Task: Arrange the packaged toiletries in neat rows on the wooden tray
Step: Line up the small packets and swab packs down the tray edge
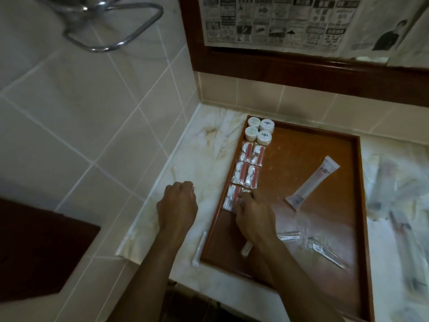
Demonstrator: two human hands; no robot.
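Right hand [251, 217] presses a cotton-swab packet [229, 198] at the wooden tray's [362, 205] nine o'clock; slipping could skew the row. Left hand [177, 205] rests loosely curled, empty.

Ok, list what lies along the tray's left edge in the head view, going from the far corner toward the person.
Four round white jars → two pairs of clear packets with red strips → the packets under the right hand's fingertips → right hand → bare tray.
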